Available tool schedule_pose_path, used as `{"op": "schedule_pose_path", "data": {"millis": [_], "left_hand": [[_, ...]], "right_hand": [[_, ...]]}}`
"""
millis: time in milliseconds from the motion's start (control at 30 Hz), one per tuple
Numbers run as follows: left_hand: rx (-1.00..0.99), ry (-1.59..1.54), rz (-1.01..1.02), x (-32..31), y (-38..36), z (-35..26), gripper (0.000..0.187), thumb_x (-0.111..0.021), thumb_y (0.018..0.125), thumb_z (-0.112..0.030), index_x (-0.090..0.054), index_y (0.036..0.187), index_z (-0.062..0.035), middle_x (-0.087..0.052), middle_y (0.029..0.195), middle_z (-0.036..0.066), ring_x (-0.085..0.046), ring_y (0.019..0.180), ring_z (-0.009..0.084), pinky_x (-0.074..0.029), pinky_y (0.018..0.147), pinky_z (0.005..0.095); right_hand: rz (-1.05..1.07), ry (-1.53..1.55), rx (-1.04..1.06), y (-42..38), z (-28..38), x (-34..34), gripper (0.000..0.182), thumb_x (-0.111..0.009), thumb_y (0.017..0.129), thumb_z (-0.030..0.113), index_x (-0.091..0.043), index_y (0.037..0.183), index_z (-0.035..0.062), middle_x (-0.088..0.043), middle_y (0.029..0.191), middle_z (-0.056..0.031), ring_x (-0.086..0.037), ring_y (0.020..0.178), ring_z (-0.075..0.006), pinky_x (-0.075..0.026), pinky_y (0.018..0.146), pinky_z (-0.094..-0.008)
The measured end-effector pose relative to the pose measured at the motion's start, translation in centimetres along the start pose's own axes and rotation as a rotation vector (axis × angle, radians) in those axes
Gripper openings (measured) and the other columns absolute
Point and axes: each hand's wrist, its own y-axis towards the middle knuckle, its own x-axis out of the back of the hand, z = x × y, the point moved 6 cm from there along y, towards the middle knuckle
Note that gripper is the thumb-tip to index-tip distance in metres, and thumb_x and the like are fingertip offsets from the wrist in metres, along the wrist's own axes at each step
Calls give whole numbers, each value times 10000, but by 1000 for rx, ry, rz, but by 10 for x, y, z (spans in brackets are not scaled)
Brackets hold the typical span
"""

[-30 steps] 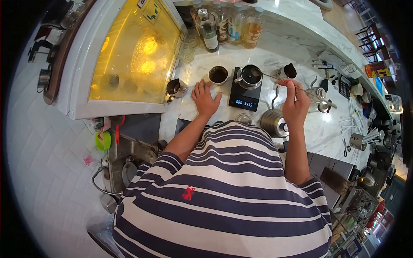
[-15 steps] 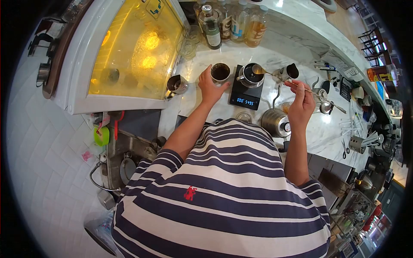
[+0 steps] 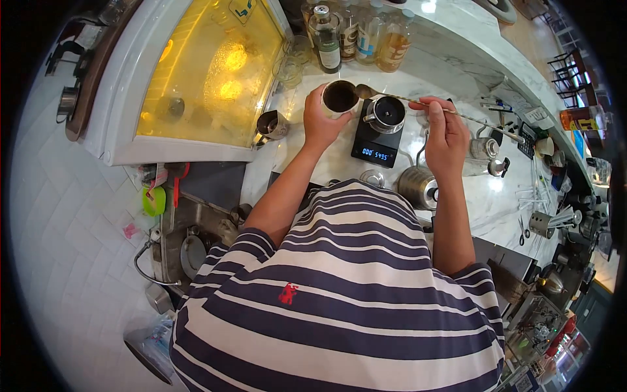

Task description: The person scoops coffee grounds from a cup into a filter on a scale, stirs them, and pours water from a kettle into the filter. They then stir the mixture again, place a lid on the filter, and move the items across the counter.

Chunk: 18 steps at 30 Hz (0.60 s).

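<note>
Brown stuff (image 3: 340,97) shows in the cup (image 3: 335,113) clasped by the left hand (image 3: 319,123) near the scale (image 3: 375,151), while the right hand (image 3: 446,140), apart, pinches a spoon (image 3: 366,91) at its rim, apparently for scooping, which calls for steadiness.

We look from a single camera worn on the person's head; it faces forward and steeply down, over the navy-and-white striped shirt (image 3: 326,287) filling the near, lower part, towards the white marbled stone desk (image 3: 483,215) further off; the strongly curved wide view darkens at its side edges; with only one view, we share no part of the scene with another.
</note>
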Motion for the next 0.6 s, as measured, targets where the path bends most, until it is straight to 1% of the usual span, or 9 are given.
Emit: {"op": "schedule_pose_path", "data": {"millis": [67, 167, 267, 367, 467, 567, 600], "left_hand": [[-38, -52, -23, 8, 5, -23, 770, -945, 723, -124, -567, 1386, -17, -690, 1281, 156, -685, 1189, 281, -534, 1047, 391], [-81, -161, -42, 20, 6, -54, 783, -924, 723, -77, -537, 1400, -11, -673, 1283, 148, -676, 1195, 260, -531, 1060, 384], [-110, -263, -33, 27, 0, -74, 813, -890, 724, -30, -495, 1433, -11, -640, 1307, 141, -663, 1210, 247, -527, 1077, 380], [-154, -303, -17, 32, -6, -88, 866, -862, 706, -9, -451, 1468, -16, -595, 1342, 133, -643, 1240, 243, -520, 1096, 380], [-169, -307, -14, 39, -9, -99, 882, -870, 690, -19, -455, 1468, -16, -580, 1365, 136, -633, 1254, 241, -517, 1100, 379], [-170, -328, -17, 42, -10, -107, 894, -876, 683, -30, -453, 1471, -13, -565, 1385, 140, -627, 1265, 243, -515, 1104, 377], [-177, -317, -17, 43, -10, -109, 895, -875, 683, -29, -453, 1472, -13, -562, 1390, 141, -626, 1266, 245, -513, 1105, 377]], "right_hand": [[23, -4, -25, -1, 13, -3, 274, -564, 1130, 185, -765, 1112, 0, -820, 953, -64, -579, 714, -70, -447, 660, -241], [38, 74, 65, -7, 17, -9, 265, -562, 1130, 171, -762, 1120, -2, -819, 973, -72, -608, 735, -79, -458, 679, -239], [128, 29, 85, -18, 22, -9, 308, -481, 1163, 154, -709, 1145, -53, -789, 1091, -143, -753, 984, -187, -547, 927, -302], [128, 81, 76, -27, 29, -6, 308, -460, 1164, 140, -693, 1143, -60, -779, 1121, -169, -765, 1001, -228, -569, 959, -345], [19, 187, 96, -31, 38, -1, 294, -518, 1136, 107, -766, 1084, -44, -810, 1050, -121, -748, 875, -151, -537, 799, -269], [28, 179, 133, -34, 44, 2, 300, -512, 1137, 101, -758, 1079, -60, -801, 1090, -138, -781, 962, -191, -563, 866, -293], [52, 153, 151, -34, 45, 3, 303, -491, 1146, 113, -731, 1102, -66, -789, 1111, -166, -778, 983, -224, -570, 901, -324]]}}
